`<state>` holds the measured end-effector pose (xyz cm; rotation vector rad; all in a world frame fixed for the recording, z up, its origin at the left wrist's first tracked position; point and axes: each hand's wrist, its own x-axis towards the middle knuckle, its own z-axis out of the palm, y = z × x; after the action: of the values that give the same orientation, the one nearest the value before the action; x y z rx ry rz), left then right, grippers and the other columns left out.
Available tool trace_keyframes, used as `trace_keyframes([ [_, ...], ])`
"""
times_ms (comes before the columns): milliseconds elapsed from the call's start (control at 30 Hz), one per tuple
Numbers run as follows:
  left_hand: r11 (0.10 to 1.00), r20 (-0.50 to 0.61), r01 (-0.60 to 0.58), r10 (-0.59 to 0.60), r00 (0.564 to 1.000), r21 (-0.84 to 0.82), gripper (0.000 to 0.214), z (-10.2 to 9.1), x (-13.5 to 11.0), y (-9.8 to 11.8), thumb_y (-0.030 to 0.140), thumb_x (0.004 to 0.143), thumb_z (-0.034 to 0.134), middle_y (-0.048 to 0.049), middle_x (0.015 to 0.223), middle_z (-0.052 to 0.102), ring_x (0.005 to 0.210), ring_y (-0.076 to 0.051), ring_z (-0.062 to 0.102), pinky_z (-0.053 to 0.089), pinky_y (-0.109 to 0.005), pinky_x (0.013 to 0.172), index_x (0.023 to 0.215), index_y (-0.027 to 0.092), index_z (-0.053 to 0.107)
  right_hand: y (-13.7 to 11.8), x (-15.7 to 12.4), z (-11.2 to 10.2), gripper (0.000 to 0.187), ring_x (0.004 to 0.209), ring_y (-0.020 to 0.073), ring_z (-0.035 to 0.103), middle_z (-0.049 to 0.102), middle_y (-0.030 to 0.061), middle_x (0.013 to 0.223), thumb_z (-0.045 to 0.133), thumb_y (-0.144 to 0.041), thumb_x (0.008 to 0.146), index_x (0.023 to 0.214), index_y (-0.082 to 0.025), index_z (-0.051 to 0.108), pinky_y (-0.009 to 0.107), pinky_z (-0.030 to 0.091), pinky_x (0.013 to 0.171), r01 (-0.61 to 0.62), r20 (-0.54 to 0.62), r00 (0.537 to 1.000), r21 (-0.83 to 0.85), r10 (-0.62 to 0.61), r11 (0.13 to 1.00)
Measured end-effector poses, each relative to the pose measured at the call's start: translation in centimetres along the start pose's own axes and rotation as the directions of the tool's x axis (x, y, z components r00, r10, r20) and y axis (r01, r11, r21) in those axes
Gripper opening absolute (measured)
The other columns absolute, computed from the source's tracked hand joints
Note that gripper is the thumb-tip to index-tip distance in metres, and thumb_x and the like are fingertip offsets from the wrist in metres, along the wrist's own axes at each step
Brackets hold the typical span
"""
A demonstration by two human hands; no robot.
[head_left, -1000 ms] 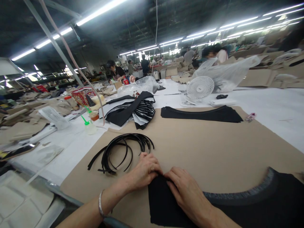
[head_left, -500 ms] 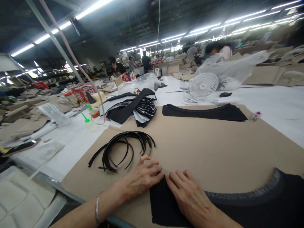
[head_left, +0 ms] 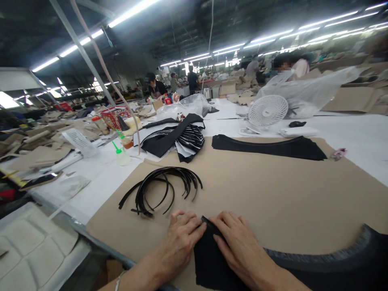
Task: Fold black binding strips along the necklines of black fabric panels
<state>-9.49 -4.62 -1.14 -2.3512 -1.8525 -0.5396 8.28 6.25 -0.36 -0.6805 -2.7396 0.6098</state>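
A black fabric piece [head_left: 212,258] with a long curved upper edge lies on the brown sheet in front of me. My left hand [head_left: 183,240] has its fingers bent, with thumb and fingertips pressed at the piece's upper left corner. Just right of that corner, my right hand [head_left: 238,242] rests on the piece, fingers along the top edge and thumb lower on the cloth. Its wrist covers part of the fabric. Farther right, a grey band [head_left: 330,256] runs along the curve. Left of my hands lies a loose bundle of thin black strips [head_left: 169,171].
Behind the brown sheet [head_left: 257,190] are stacked black curved pieces [head_left: 266,147], a black-and-white pile [head_left: 182,139], a white fan [head_left: 268,110] and a green-capped bottle [head_left: 121,155]. Another fan [head_left: 79,141] stands left. Several people work in the background.
The view has shifted, so the table appears farther right. My right thumb has spread from its fingers on the black fabric, and the piece's corner now shows between my hands.
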Motion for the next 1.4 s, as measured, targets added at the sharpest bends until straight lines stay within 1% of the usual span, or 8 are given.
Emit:
trace_keyframes([
  [133, 0.998, 0.023, -0.002, 0.001, 1.000, 0.057, 0.036, -0.1, -0.1, 0.2, 0.012, 0.092, 0.045, -0.0040, 0.114, 0.063, 0.113, -0.019, 0.049, 0.024, -0.039, 0.101, 0.125, 0.021, 0.054, 0.0, 0.1, 0.2, 0.029, 0.096, 0.0208, 0.049, 0.056, 0.0036, 0.102, 0.049, -0.011, 0.087, 0.112, -0.024, 0.057, 0.037, 0.033, 0.083, 0.024, -0.008, 1.000, -0.021, -0.024, 0.999],
  [300, 0.999, -0.045, -0.005, 0.007, 0.999, 0.053, 0.032, 0.4, -0.3, 0.2, 0.019, 0.098, 0.038, -0.0041, 0.109, 0.066, 0.110, -0.019, 0.050, 0.023, -0.039, 0.100, 0.125, 0.020, 0.054, 0.3, 0.0, 0.5, 0.041, 0.092, 0.0187, 0.048, 0.057, 0.0028, 0.103, 0.046, -0.006, 0.085, 0.120, -0.025, 0.056, 0.035, 0.032, 0.080, 0.089, -0.019, 0.996, -0.092, -0.091, 0.992],
  [500, 0.997, -0.023, -0.023, 0.025, 0.999, 0.071, 0.033, 0.6, -0.5, 0.2, 0.022, 0.100, 0.034, -0.0048, 0.110, 0.066, 0.111, -0.019, 0.050, 0.021, -0.039, 0.102, 0.128, 0.018, 0.052, 0.5, -0.3, 1.2, 0.042, 0.087, 0.0210, 0.046, 0.059, 0.0051, 0.102, 0.053, -0.007, 0.077, 0.117, -0.017, 0.058, 0.038, 0.029, 0.080, 0.180, -0.059, 0.977, -0.269, -0.203, 0.946],
  [700, 0.998, -0.035, -0.013, 0.015, 0.999, 0.058, 0.033, 0.6, -0.7, 0.1, 0.021, 0.101, 0.034, -0.0041, 0.112, 0.066, 0.111, -0.018, 0.050, 0.021, -0.039, 0.101, 0.128, 0.020, 0.052, 0.8, 0.0, 0.4, 0.051, 0.091, 0.0190, 0.048, 0.057, 0.0027, 0.105, 0.041, -0.001, 0.082, 0.125, -0.025, 0.054, 0.035, 0.028, 0.078, 0.095, 0.026, 0.995, -0.093, -0.093, 0.991],
  [967, 0.995, -0.015, -0.001, 0.002, 1.000, 0.099, 0.034, 0.6, -0.8, 0.1, 0.021, 0.100, 0.035, -0.0051, 0.115, 0.066, 0.112, -0.019, 0.049, 0.022, -0.040, 0.102, 0.130, 0.020, 0.051, 0.4, 0.5, 0.6, 0.044, 0.087, 0.0204, 0.048, 0.059, 0.0041, 0.100, 0.046, -0.004, 0.079, 0.116, -0.023, 0.058, 0.037, 0.029, 0.075, 0.150, 0.049, 0.988, -0.181, -0.144, 0.972],
  [1100, 0.991, -0.037, -0.019, 0.024, 0.999, 0.135, 0.035, 0.6, -1.0, 0.2, 0.020, 0.100, 0.036, -0.0042, 0.118, 0.065, 0.114, -0.018, 0.049, 0.022, -0.038, 0.102, 0.132, 0.019, 0.050, 0.6, 0.1, 1.1, 0.049, 0.091, 0.0232, 0.049, 0.060, 0.0067, 0.105, 0.047, -0.006, 0.077, 0.124, -0.021, 0.054, 0.040, 0.031, 0.081, 0.182, 0.021, 0.983, -0.275, -0.184, 0.944],
  [1233, 0.991, -0.063, -0.025, 0.033, 0.997, 0.131, 0.035, 0.6, -1.3, 0.3, 0.019, 0.099, 0.036, -0.0049, 0.121, 0.064, 0.116, -0.018, 0.048, 0.019, -0.039, 0.103, 0.131, 0.018, 0.051, 1.1, -0.2, 0.5, 0.063, 0.102, 0.0249, 0.049, 0.057, 0.0098, 0.117, 0.048, -0.008, 0.074, 0.135, -0.019, 0.045, 0.045, 0.029, 0.093, 0.213, 0.064, 0.977, -0.214, -0.204, 0.953],
  [1400, 0.996, -0.050, -0.014, 0.018, 0.999, 0.091, 0.033, 0.5, -1.6, 0.3, 0.020, 0.100, 0.034, -0.0046, 0.126, 0.062, 0.117, -0.020, 0.047, 0.017, -0.040, 0.102, 0.126, 0.018, 0.054, 1.4, 0.1, -0.2, 0.064, 0.106, 0.0238, 0.050, 0.056, 0.0089, 0.122, 0.040, -0.004, 0.077, 0.139, -0.022, 0.043, 0.046, 0.032, 0.094, 0.190, 0.092, 0.980, -0.178, -0.176, 0.965],
])
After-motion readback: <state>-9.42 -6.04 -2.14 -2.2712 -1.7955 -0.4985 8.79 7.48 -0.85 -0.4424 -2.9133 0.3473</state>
